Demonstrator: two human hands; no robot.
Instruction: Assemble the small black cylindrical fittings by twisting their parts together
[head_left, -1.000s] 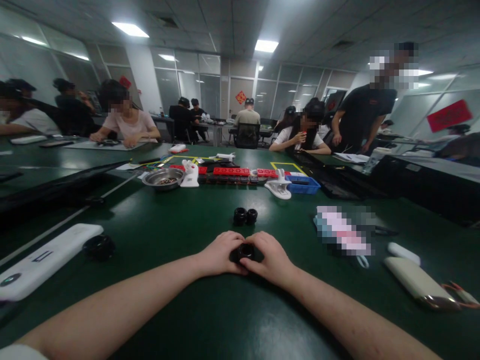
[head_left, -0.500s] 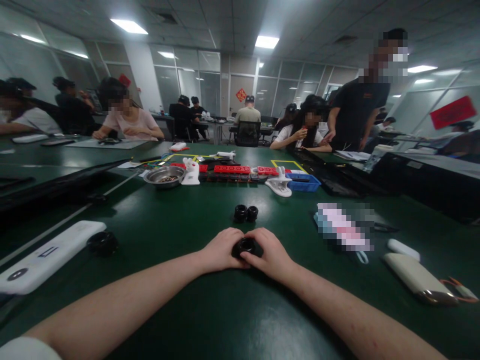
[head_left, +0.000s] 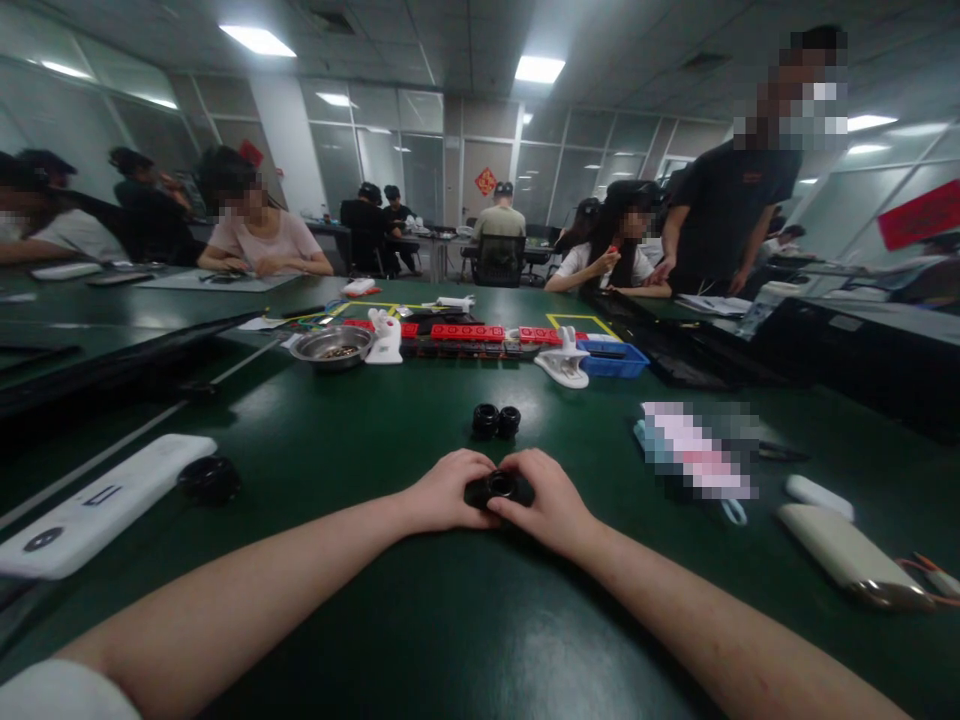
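Between my two hands, on the green table [head_left: 360,620], is a dark round piece [head_left: 501,486] with a hole facing up; its exact kind is hard to make out. My left hand [head_left: 448,490] curls round its left side. From the right, my right hand [head_left: 546,500] grips it, thumb in front and fingers behind. Just beyond the hands, two black ribbed ring-like pieces [head_left: 485,421] stand side by side, the right one smaller. Far to the left, another black round piece [head_left: 210,481] rests beside a white power strip [head_left: 112,505].
Farther back are a metal bowl [head_left: 330,350] of small parts, white clamps [head_left: 564,362], a red strip [head_left: 469,333] and a blue tray [head_left: 619,358]. On the right lie a blurred pink packet [head_left: 694,450] and a beige case [head_left: 844,550]. Several people sit or stand around.
The view has shifted slightly. Both hands stay around the dark round piece, which shows a little more of its top opening. The standing person leans slightly differently.
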